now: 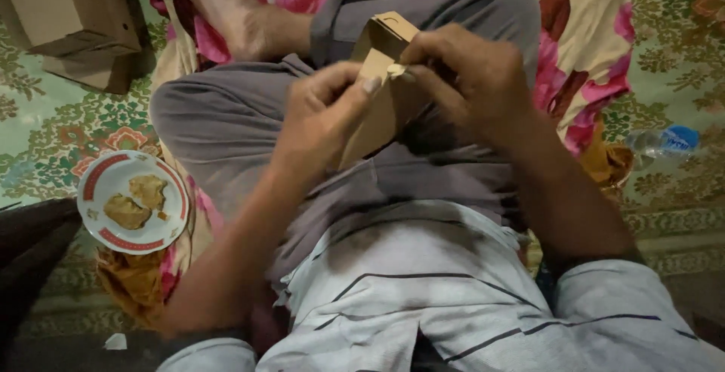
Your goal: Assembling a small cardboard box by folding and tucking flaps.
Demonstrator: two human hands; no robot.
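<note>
Brown cardboard box, small, flat-sided, half-formed: left hand clamps side panel, right hand pinches top flap; top not yet closed.

Both hands grip a small brown cardboard box held tilted over the person's crossed, grey-trousered legs. The left hand clasps its lower side; the right hand pinches a flap near the top. A red-rimmed plate holding two brownish pieces of food lies on the patterned floor, left of the knee.
</note>
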